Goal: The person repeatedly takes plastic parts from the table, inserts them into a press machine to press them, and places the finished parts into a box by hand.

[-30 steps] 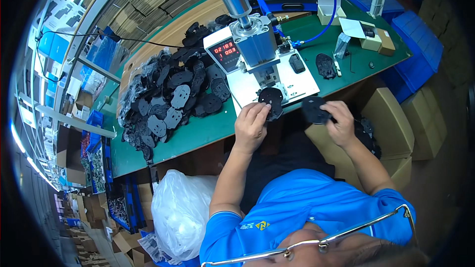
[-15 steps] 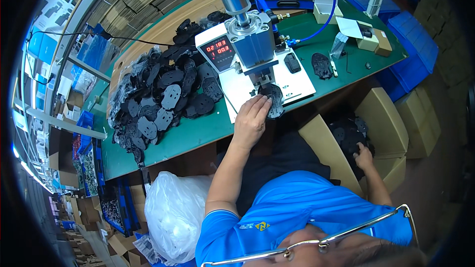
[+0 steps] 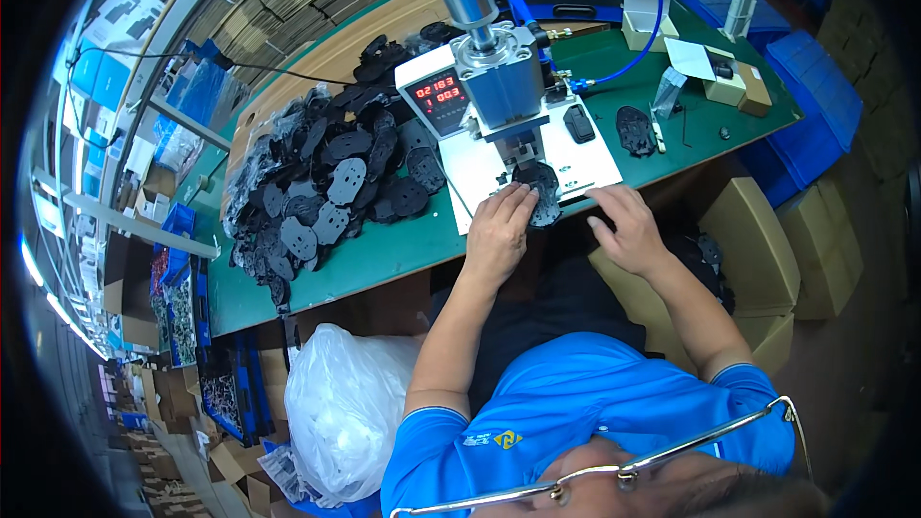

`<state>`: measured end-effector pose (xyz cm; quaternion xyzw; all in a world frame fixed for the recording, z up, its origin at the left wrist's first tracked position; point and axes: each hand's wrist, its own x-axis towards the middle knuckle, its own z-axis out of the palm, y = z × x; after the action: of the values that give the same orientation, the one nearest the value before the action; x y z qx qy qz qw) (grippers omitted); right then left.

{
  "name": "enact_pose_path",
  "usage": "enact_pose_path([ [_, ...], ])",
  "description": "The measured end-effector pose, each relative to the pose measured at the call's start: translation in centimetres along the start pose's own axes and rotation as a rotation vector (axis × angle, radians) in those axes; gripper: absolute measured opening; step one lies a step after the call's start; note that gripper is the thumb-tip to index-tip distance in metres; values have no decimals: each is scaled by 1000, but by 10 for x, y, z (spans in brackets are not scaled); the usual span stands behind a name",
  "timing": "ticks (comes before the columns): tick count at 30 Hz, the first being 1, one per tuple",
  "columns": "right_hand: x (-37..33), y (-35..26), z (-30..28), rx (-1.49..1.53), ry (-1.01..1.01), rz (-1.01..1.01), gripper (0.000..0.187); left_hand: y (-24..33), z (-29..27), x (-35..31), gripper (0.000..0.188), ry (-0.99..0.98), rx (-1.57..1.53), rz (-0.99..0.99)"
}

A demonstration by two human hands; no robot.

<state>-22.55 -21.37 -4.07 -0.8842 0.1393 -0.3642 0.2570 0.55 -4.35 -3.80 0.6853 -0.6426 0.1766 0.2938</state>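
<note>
A flat, rounded black plastic part (image 3: 543, 200) lies under the head of a bench press (image 3: 508, 86), its near end sticking out past the white base plate (image 3: 587, 161). My left hand (image 3: 501, 228) grips this part by its left side, fingers pressed together along the edge. Just off the plate's front right corner is my right hand (image 3: 625, 230), thumb and fingers apart and nothing in them. Left of the press spreads a large heap of similar black parts (image 3: 326, 173), some wrapped in clear film.
An open cardboard box (image 3: 763, 249) with black parts inside stands low at the right. On the green table (image 3: 384, 264), small boxes (image 3: 724, 86) and another black part (image 3: 635, 130) sit right of the press. A white plastic bag (image 3: 345, 412) bulges below the table's front edge.
My right hand has come up out of the cardboard box to the press plate's front right corner, with nothing in it. My left hand keeps its hold on the part under the press.
</note>
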Motion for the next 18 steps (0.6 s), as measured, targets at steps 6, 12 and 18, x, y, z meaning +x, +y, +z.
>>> enact_pose_path([
  [6, 30, 2, 47, -41, -47, -166, 55, 5, 0, -2, 57, 1, -20, -54],
  [12, 28, 4, 66, -19, 31, -160, 54, -11, -14, -12, 61, -52, -172, -78],
  [18, 27, 7, 68, 3, 78, -132, 52, -97, -48, -48, 81, 41, 366, -396],
])
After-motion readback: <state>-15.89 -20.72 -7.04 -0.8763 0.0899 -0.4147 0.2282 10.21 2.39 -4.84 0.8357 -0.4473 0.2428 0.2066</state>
